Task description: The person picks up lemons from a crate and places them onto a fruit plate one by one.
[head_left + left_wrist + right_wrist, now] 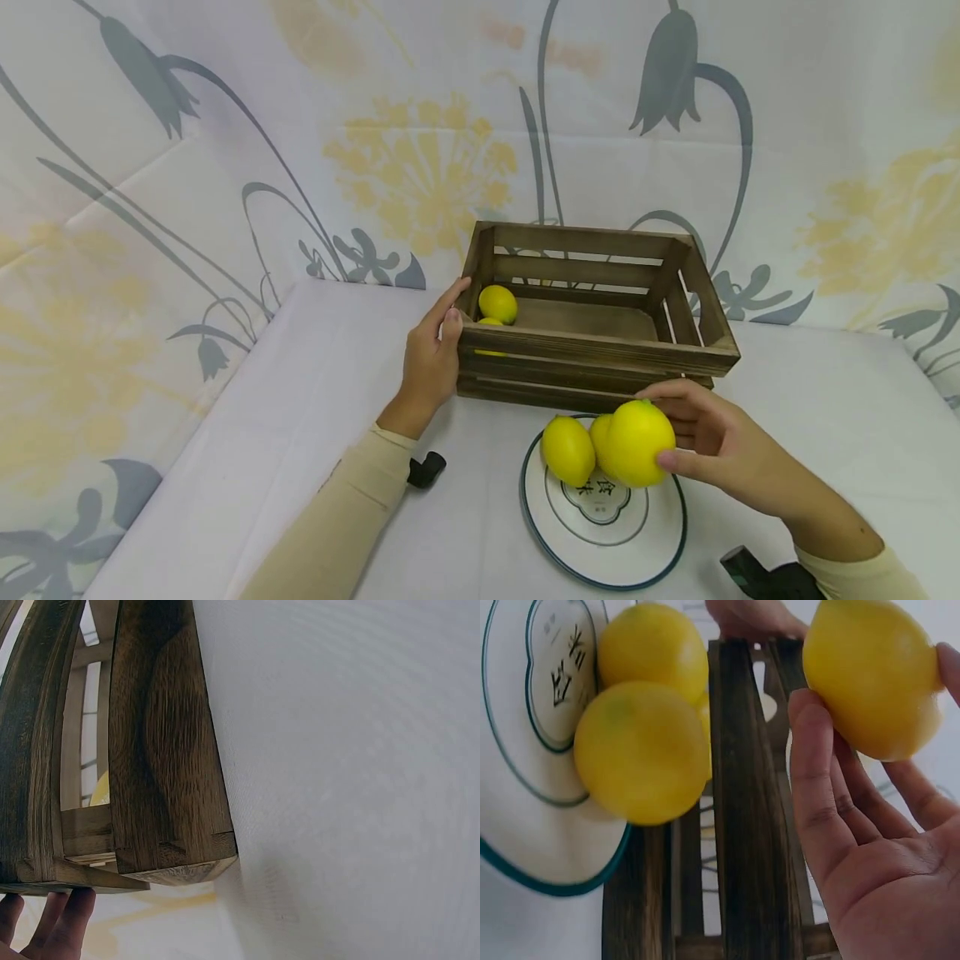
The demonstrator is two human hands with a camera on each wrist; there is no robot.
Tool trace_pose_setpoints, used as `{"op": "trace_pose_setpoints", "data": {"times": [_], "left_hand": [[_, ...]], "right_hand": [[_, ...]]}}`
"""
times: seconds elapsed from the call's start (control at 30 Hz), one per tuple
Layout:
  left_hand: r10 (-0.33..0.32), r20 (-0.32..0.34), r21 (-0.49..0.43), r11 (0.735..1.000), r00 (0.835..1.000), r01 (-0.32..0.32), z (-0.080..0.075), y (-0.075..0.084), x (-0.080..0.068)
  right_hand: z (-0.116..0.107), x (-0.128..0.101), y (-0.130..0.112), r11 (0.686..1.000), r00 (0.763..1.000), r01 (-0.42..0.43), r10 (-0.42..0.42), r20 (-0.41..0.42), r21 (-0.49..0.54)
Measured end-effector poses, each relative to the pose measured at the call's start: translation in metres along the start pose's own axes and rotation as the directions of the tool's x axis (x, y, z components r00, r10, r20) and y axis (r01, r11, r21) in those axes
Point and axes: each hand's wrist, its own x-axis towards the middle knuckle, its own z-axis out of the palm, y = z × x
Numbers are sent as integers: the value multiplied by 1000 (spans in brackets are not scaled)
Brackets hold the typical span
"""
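Note:
My left hand [435, 350] grips the left end of a brown slatted wooden crate [600, 342], thumb by the front corner. In the left wrist view, its fingertips [75, 919] touch the crate's end. Inside the crate, at the left, lie a yellow lemon [498, 305] and part of another. My right hand [738, 450] pinches a lemon [640, 443] between thumb and fingers, above a white plate [607, 567] with a blue-green rim. More lemons [567, 451] sit at the plate's back; the held one partly hides them in the head view.
The crate stands behind the plate on a white cloth [840, 433]. A flower-printed curtain [420, 83] hangs behind and to the left. Black wrist devices [427, 471] show beside both sleeves.

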Motion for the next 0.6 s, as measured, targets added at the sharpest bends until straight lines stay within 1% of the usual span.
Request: {"op": "trace_pose_setpoints", "data": {"times": [0.13, 0.33, 0.4, 0.6], "left_hand": [[-6, -1, 2, 1000, 1000, 6, 0, 2, 0], [-12, 4, 9, 1000, 1000, 12, 0, 0, 0], [-14, 5, 7, 1000, 1000, 14, 0, 0, 0], [-14, 7, 9, 1000, 1000, 14, 0, 0, 0]], "right_hand": [[-9, -3, 5, 1000, 1000, -17, 17, -1, -13], [-17, -7, 10, 989, 991, -135, 136, 6, -53], [-18, -7, 10, 985, 987, -161, 162, 11, -61], [-22, -9, 14, 981, 983, -179, 182, 32, -73]]}}
